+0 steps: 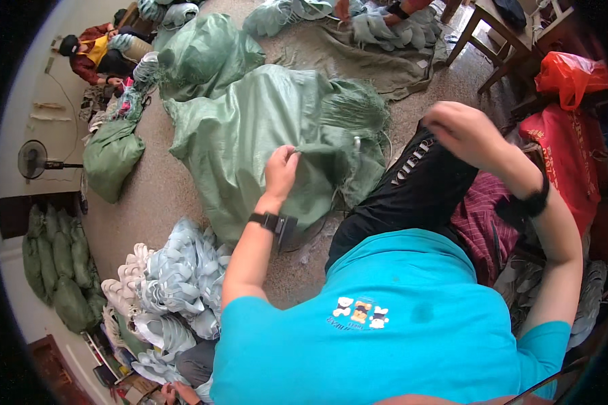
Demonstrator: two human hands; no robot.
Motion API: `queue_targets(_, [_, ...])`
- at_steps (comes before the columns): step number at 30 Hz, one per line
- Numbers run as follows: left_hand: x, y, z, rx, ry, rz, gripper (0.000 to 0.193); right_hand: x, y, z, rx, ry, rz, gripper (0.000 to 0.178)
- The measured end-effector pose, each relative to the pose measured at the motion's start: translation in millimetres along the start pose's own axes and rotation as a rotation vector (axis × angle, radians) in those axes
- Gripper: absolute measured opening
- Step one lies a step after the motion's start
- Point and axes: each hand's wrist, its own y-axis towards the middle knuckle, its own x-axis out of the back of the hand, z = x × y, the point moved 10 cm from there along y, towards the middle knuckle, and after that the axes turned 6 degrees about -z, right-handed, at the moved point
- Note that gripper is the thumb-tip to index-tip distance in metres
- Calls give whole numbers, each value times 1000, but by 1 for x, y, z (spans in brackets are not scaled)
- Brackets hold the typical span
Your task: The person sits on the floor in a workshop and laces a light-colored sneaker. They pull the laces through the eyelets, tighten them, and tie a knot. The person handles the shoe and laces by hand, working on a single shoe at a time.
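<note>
My left hand (280, 170) pinches the rim of a big green woven sack (250, 135) that lies on the floor in front of my knees. A bundle of green mesh netting (355, 108) spills from the sack's mouth just right of that hand. My right hand (456, 128) is raised above my black-trousered knee with the fingers curled; whether it holds anything is hidden from view. Both wrists carry black bands.
A heap of pale grey-blue shoe pieces (182, 283) lies at my left. More green sacks (111, 155) sit farther off. Another person (98, 54) sits at the far left, and someone else's hands (385, 10) work at the top. Red bags (571, 74) and a wooden chair (493, 34) stand at the right.
</note>
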Motion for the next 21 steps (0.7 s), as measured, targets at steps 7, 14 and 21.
queue_targets(7, [130, -37, -58, 259, -980, -165, 18, -191, 58, 32, 5, -129, 947, 62])
queue_targets(14, [227, -120, -5, 340, -1044, -431, 16, -265, 120, 75, 136, 117, 458, 94])
queue_targets(21, [247, -175, 79, 561, -918, -674, 14, -334, 114, 103, -505, 780, 849, 111])
